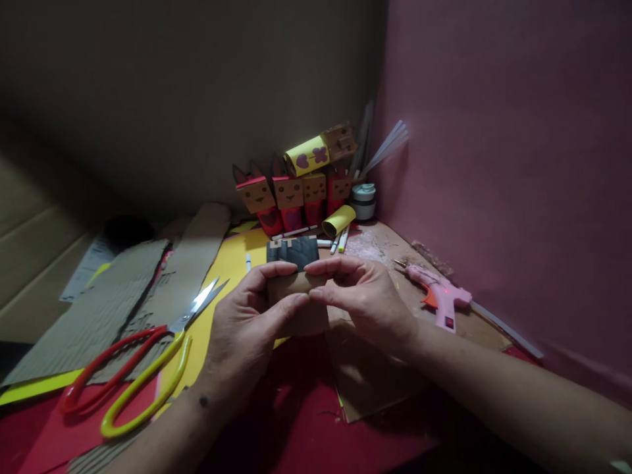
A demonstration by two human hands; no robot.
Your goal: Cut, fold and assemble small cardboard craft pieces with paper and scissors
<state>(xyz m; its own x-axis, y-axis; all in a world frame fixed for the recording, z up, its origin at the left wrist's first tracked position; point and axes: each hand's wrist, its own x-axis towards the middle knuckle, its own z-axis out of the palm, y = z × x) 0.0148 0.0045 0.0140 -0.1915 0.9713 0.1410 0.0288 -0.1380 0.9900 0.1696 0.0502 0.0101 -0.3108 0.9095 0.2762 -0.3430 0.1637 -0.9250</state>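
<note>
Both hands grip one bent piece of brown cardboard (pixel 291 284) in front of me, its far face showing black printing. My left hand (pixel 254 306) pinches its left part between thumb and fingers. On the right side my right hand (pixel 365 296) pinches it the same way, and the fingertips of both hands nearly meet along the fold. Scissors (pixel 180 329) with one red and one yellow handle lie left of my left hand, blades parted. To the right of my right hand rests a pink glue gun (pixel 442 296) with an orange trigger and a small red light.
Cardboard figures (pixel 291 197) with drawn faces stand in a row at the back, a yellow one (pixel 313 155) lying across them. A yellow paper roll (pixel 339 220), markers (pixel 340 240), a lidded cup (pixel 364 201) and glue sticks (pixel 388 148) are nearby. Corrugated cardboard sheets (pixel 89 316) lie left.
</note>
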